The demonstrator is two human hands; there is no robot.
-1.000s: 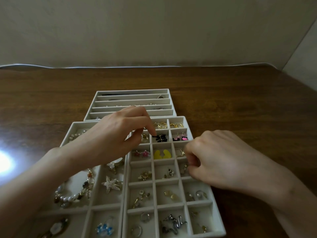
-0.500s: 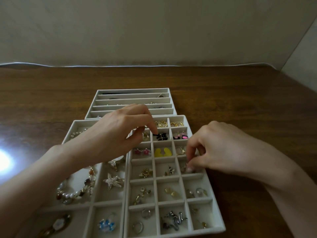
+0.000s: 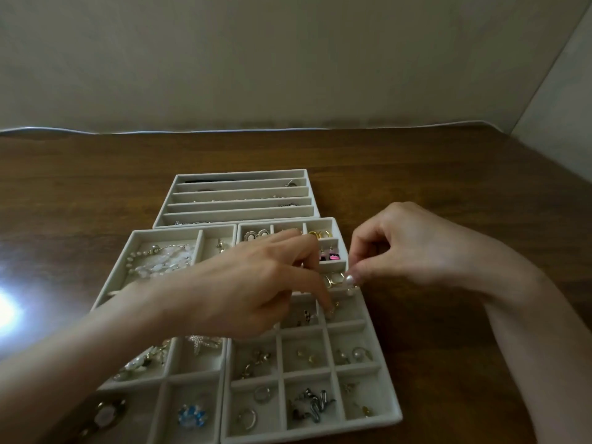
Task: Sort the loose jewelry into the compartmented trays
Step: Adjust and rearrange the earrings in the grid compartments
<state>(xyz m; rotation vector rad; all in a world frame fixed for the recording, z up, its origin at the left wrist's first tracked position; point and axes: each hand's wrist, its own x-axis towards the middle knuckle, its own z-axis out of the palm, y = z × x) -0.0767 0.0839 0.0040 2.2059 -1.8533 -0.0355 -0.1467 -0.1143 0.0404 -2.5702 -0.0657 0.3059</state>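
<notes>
A grey tray of small square compartments (image 3: 389, 415) lies in front of me, filled with earrings and rings. My right hand (image 3: 407, 248) pinches a pearl earring (image 3: 349, 280) just above the tray's right rim. My left hand (image 3: 256, 283) reaches across the tray, its fingertips down in a right-column compartment beside a small gold piece (image 3: 334, 305); whether it holds that piece I cannot tell. A tray of larger compartments (image 3: 118, 267) on the left holds pearl bracelets (image 3: 160, 261) and a starfish brooch (image 3: 201, 342).
Behind both stands a tray of long slots (image 3: 238, 200) with chains in it. All rest on a brown wooden table (image 3: 464, 347) against a pale wall. A bright glare spot (image 3: 6, 309) lies at the left. A snake-shaped piece (image 3: 312, 406) sits in a front compartment.
My left hand left the black earrings and moved right and nearer, down into a lower right compartment. My right hand rose to the tray's right rim, now pinching a pearl earring.
</notes>
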